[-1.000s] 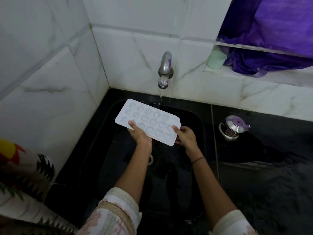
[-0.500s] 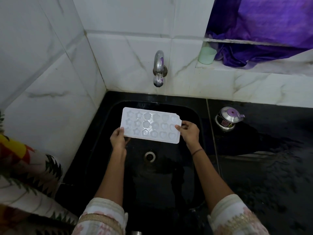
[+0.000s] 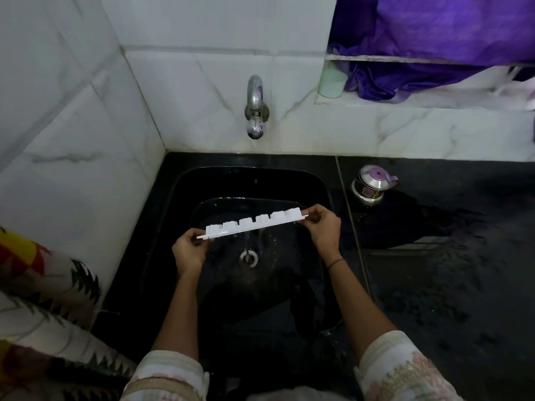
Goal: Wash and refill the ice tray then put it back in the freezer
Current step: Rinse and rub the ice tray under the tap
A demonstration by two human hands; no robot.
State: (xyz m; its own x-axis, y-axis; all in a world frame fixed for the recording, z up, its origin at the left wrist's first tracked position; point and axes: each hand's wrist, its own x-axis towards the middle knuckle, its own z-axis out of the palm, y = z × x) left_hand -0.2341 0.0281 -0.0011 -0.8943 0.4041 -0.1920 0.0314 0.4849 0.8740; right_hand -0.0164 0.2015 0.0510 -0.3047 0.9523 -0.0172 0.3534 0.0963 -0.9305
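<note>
I hold a white plastic ice tray (image 3: pixel 254 222) over the black sink (image 3: pixel 315 186), turned on edge so only its side and the backs of its moulds show. My left hand (image 3: pixel 189 251) pinches its left end and my right hand (image 3: pixel 324 225) pinches its right end. A thin trickle of water falls from the tray toward the drain (image 3: pixel 248 257). The steel tap (image 3: pixel 255 107) sticks out of the marble wall above the sink; a faint thin stream falls to its right.
A small steel kettle with a purple lid (image 3: pixel 372 185) stands on the wet black counter (image 3: pixel 448 256) right of the sink. A pale green cup (image 3: pixel 331 82) and purple cloth (image 3: pixel 434 39) sit on the ledge above. Marble walls close the left and back.
The tray was flat with its moulds facing up; both hands have tipped it onto its edge and lowered it nearer the drain, and water now runs off it.
</note>
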